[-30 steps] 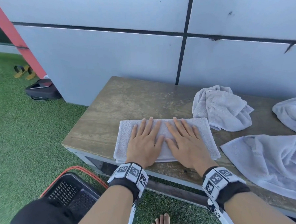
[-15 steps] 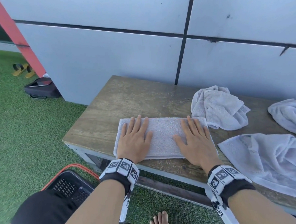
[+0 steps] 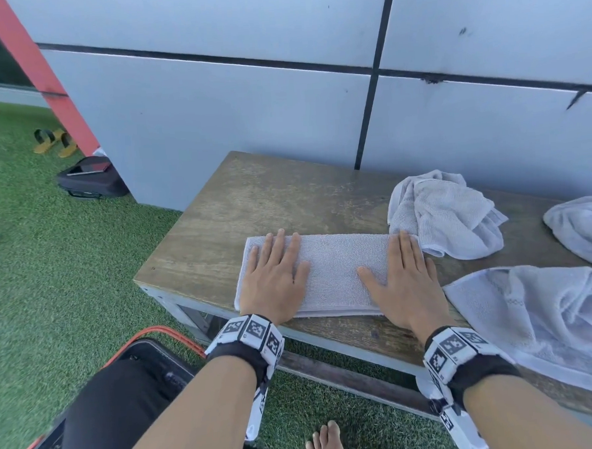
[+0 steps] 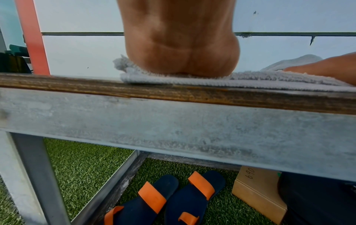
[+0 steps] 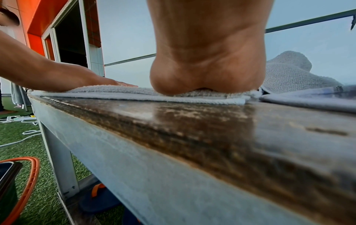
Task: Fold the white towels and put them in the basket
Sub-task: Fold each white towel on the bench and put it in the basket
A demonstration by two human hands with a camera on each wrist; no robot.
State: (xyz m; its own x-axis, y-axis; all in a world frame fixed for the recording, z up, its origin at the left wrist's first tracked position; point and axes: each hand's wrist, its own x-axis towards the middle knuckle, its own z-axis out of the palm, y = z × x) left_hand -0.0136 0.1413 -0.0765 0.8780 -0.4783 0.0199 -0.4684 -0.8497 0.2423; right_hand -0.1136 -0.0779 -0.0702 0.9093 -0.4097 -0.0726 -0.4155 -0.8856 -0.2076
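A folded white towel (image 3: 335, 273) lies flat near the front edge of the wooden bench (image 3: 252, 209). My left hand (image 3: 273, 277) presses flat on its left end, fingers straight. My right hand (image 3: 407, 280) presses flat on its right end. The wrist views show each palm heel, left hand (image 4: 181, 53) and right hand (image 5: 208, 64), bearing down on the folded towel (image 4: 212, 80) (image 5: 134, 94). A crumpled towel (image 3: 448, 213) lies just behind the right hand. A spread towel (image 3: 550, 324) lies at the right. The black basket with an orange rim (image 3: 156, 334) stands on the grass at the lower left.
Another white towel (image 3: 586, 229) lies at the far right. A grey panelled wall (image 3: 281, 105) backs the bench. Sandals (image 4: 163, 197) and a cardboard box (image 4: 258, 190) sit under the bench. A black case (image 3: 90, 182) and yellow sandals (image 3: 53, 142) lie on the grass at the left.
Both hands slid apart across the folded towel, from side by side at its middle to its left and right ends.
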